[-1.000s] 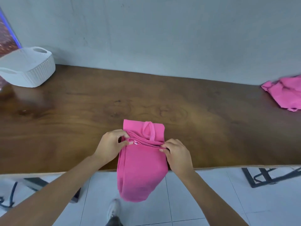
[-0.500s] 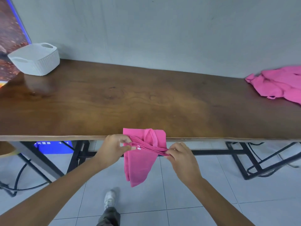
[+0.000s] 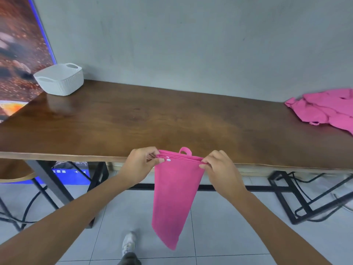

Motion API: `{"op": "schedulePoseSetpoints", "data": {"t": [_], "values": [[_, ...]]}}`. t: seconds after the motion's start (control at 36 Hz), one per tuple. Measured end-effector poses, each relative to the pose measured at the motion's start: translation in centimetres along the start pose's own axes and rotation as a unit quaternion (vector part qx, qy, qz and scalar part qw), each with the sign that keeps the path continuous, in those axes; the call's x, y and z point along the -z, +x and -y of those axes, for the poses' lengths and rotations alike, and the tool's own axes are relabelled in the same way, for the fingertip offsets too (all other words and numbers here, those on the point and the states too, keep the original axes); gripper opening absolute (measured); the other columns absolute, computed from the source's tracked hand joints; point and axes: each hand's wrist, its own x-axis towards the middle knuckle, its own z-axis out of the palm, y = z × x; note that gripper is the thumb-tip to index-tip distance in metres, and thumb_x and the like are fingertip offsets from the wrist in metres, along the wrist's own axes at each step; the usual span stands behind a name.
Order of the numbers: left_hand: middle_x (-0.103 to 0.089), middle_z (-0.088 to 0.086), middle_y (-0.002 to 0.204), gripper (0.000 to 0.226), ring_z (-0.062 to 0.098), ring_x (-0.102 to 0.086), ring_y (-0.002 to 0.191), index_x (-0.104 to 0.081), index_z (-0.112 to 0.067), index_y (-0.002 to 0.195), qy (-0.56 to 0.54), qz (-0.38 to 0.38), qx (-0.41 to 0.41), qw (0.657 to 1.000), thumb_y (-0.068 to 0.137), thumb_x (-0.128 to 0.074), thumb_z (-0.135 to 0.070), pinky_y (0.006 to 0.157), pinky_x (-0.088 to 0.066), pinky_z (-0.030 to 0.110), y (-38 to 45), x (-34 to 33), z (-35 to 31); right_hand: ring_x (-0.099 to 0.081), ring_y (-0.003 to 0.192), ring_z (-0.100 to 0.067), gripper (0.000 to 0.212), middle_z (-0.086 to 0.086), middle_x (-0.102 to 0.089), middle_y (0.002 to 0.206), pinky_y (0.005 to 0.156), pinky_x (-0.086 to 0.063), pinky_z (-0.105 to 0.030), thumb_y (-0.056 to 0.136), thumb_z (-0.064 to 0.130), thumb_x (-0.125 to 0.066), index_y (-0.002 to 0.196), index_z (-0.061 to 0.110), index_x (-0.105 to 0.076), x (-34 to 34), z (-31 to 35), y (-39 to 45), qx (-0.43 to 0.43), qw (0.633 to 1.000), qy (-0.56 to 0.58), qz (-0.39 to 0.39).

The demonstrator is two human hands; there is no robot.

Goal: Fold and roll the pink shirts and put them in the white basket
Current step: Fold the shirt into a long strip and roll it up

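Pink shirt (image 3: pixel 174 197), folded into a long narrow strip, hangs in the air just in front of the worktop's (image 3: pixel 152 121) near edge, clear of its surface. Its top edge runs level from left to right between the two hands, and its long axis drops straight down from there toward the tiled floor (image 3: pixel 219 236), narrowing to a point at the bottom. A small loop of fabric stands up from the middle of the top edge, and a white snap shows near the left end.

The left hand (image 3: pixel 139 165) is the grip on the left top corner: thumb and curled fingers pinch the stacked layers there. The right hand (image 3: pixel 219 169) pinches the right top corner the same way, fingers bent round the folded edge. The cloth is stretched flat between them.

More pink shirts (image 3: pixel 328 109) lie crumpled near the worktop's far right corner. The white basket (image 3: pixel 60 80) stands at the far left corner, against the wall, well apart from the hands.
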Motion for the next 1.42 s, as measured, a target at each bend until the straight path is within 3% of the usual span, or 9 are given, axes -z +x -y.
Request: {"op": "schedulePoseSetpoints", "data": {"t": [0.25,0.69,0.78,0.94,1.03,1.11,1.22,1.33,1.42], "values": [[-0.068,-0.010,0.073,0.017,0.011,-0.065,0.074,-0.069,-0.022,0.074,0.029,-0.013,-0.018,0.999,0.087,-0.079,-0.023,0.072,-0.052,0.029,0.0,0.2,0.4,-0.045,0.092,-0.012,0.021,0.009,-0.058,0.092,0.075,-0.033,-0.027,0.103,0.028,-0.052,0.090,0.017,-0.064,0.3,0.2,0.2,-0.031,0.999,0.018,0.021],[-0.067,-0.012,0.073,0.019,0.010,-0.058,0.068,-0.066,-0.023,0.075,0.009,-0.022,0.016,1.000,0.088,-0.078,-0.015,0.065,-0.042,0.020,-0.4,1.2,2.3,-0.051,0.087,-0.011,0.011,0.007,-0.059,0.088,0.074,-0.035,-0.026,0.098,0.020,-0.063,0.090,0.014,-0.068,-2.1,1.9,0.7,-0.028,0.994,0.103,0.016],[-0.066,-0.003,0.076,0.020,0.011,-0.058,0.068,-0.060,-0.021,0.085,-0.008,-0.012,0.041,0.999,0.088,-0.077,-0.012,0.069,-0.048,0.026,-0.1,1.4,2.4,-0.051,0.089,-0.009,0.001,0.011,-0.058,0.090,0.075,-0.040,-0.028,0.098,0.018,-0.062,0.098,0.019,-0.062,-2.6,2.1,1.1,-0.038,0.992,0.116,0.023],[-0.069,-0.001,0.076,0.035,0.008,-0.059,0.069,-0.058,-0.030,0.103,-0.035,-0.028,0.106,0.993,0.083,-0.083,-0.018,0.068,-0.046,0.014,0.7,0.9,2.7,-0.055,0.102,-0.012,0.032,0.006,-0.063,0.103,0.083,-0.044,-0.030,0.099,0.021,-0.060,0.130,0.025,-0.055,-4.2,1.4,2.4,-0.106,0.983,0.146,0.018],[-0.069,-0.006,0.073,0.018,0.002,-0.059,0.067,-0.068,-0.023,0.086,-0.031,-0.035,0.122,0.991,0.081,-0.085,-0.019,0.065,-0.043,0.014,1.7,0.3,3.2,-0.055,0.091,-0.011,0.009,0.011,-0.063,0.092,0.076,-0.038,-0.025,0.097,0.015,-0.060,0.101,0.021,-0.065,-5.1,1.3,3.2,-0.107,0.982,0.154,-0.018],[-0.070,-0.004,0.072,0.017,0.008,-0.065,0.071,-0.067,-0.021,0.078,-0.031,-0.039,0.145,0.988,0.083,-0.083,-0.022,0.066,-0.050,0.017,3.0,0.0,3.8,-0.056,0.081,-0.012,0.014,0.012,-0.062,0.079,0.070,-0.041,-0.025,0.093,0.012,-0.061,0.081,0.019,-0.061,-5.8,1.2,4.5,-0.158,0.964,0.209,-0.045],[-0.071,0.000,0.073,0.017,0.020,-0.072,0.071,-0.065,-0.018,0.078,-0.047,-0.033,0.152,0.987,0.086,-0.080,-0.016,0.072,-0.063,0.042,4.9,-0.3,5.0,-0.060,0.078,-0.017,0.013,0.004,-0.065,0.077,0.069,-0.048,-0.035,0.093,0.017,-0.062,0.080,0.018,-0.061,-6.8,0.8,6.6,-0.228,0.937,0.264,-0.027],[-0.066,-0.005,0.072,0.020,0.010,-0.061,0.067,-0.061,-0.021,0.076,0.015,-0.034,0.140,0.989,0.086,-0.079,-0.021,0.066,-0.053,0.033,6.4,-0.7,6.4,-0.058,0.077,-0.009,0.016,0.008,-0.063,0.076,0.063,-0.041,-0.018,0.095,0.020,-0.064,0.080,0.022,-0.060,-8.0,0.1,8.2,-0.236,0.940,0.245,-0.008],[-0.063,-0.011,0.075,0.021,0.012,-0.055,0.079,-0.061,-0.024,0.076,0.069,-0.030,0.100,0.992,0.085,-0.080,-0.027,0.074,-0.047,0.035,7.2,-0.9,8.0,-0.058,0.081,-0.014,0.022,0.013,-0.062,0.076,0.074,-0.053,-0.036,0.092,0.024,-0.068,0.074,0.030,-0.058,-9.1,-0.7,9.3,-0.240,0.945,0.223,-0.005]]}}
